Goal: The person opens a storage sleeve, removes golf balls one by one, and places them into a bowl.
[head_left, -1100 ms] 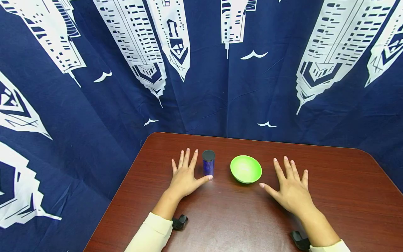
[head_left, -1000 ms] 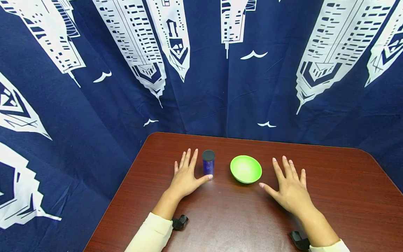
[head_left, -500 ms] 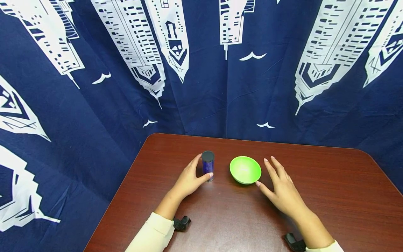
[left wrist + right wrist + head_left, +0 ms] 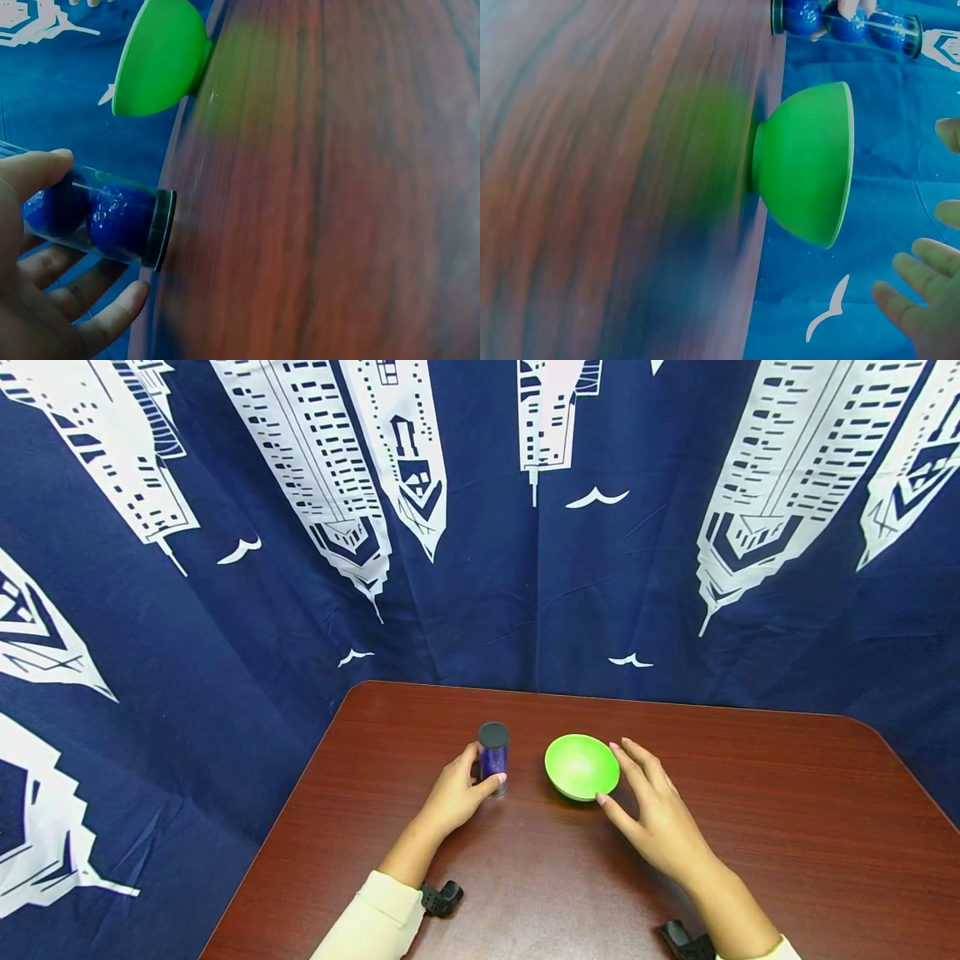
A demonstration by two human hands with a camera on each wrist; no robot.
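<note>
A clear tube (image 4: pixel 492 763) with dark end caps stands upright on the table, blue balls (image 4: pixel 118 219) showing through its wall. My left hand (image 4: pixel 452 795) grips it from the left, thumb across the near side and fingers behind. In the left wrist view the lower fingers spread away from the tube. To the right of the tube, a bright green bowl (image 4: pixel 581 767) sits mouth up. My right hand (image 4: pixel 660 827) is beside the bowl with fingers spread, the thumb and index tips right at its rim in the head view. Nothing is held in it.
Both things stand on a reddish-brown wooden table (image 4: pixel 540 893) with rounded far corners. A dark blue cloth (image 4: pixel 480 635) printed with white buildings and birds hangs behind and along the left side. Black wrist cameras (image 4: pixel 442 899) jut inward from the forearms.
My left hand has closed in from spread fingers beside the tube to a grip on it. My right hand has moved left to the bowl's rim, its fingers drawing closer together.
</note>
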